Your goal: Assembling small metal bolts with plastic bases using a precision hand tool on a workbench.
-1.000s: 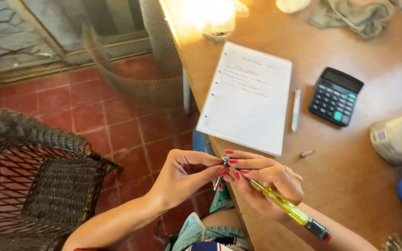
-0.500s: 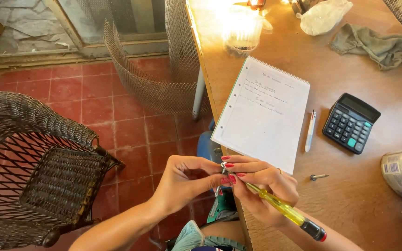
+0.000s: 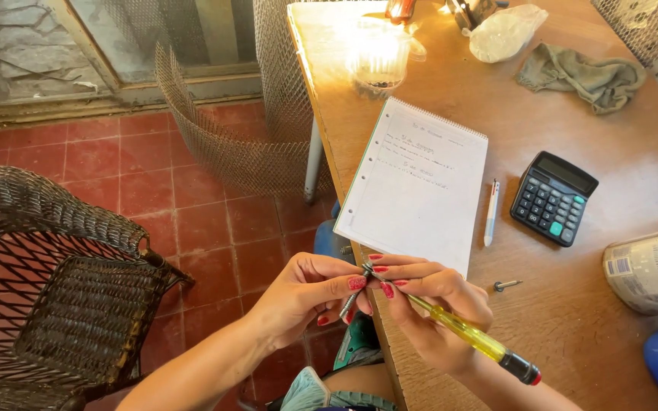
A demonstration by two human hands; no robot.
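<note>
Low in the middle of the frame, just over the near edge of the wooden bench (image 3: 573,335), a small grey metal screw (image 3: 349,303) is pinched between the fingers (image 3: 353,284) of the left hand (image 3: 302,293). Those fingers are closed narrowly round it, thumb against forefinger. The right hand (image 3: 432,308) is wrapped round a screwdriver (image 3: 470,339) with a clear yellow handle and a black end cap, which runs down toward the lower right; its tip is guided by the fingertips to the head of the screw, where the two hands touch.

The screw is judged to be light, stiff and smooth, so it is likely to slip or roll if the pinch is slackened; it is best held by its shank, close under the head, with the head left free for the blade. Whether the blade is seated in the head cannot be told, as the fingers cover that spot. The screwdriver is judged rigid and light, with a glossy plastic handle that is gripped best around its thick middle.

A second small screw (image 3: 507,285) lies on the bench to the right of the hands, apart from them. Above it lie a white pen (image 3: 490,213), a black calculator (image 3: 554,198) and a spiral notepad (image 3: 420,183) with handwriting. A grey cloth (image 3: 580,76) lies at the upper right, and a dark wicker chair (image 3: 47,289) stands on the red tiled floor (image 3: 154,183) at the left.
</note>
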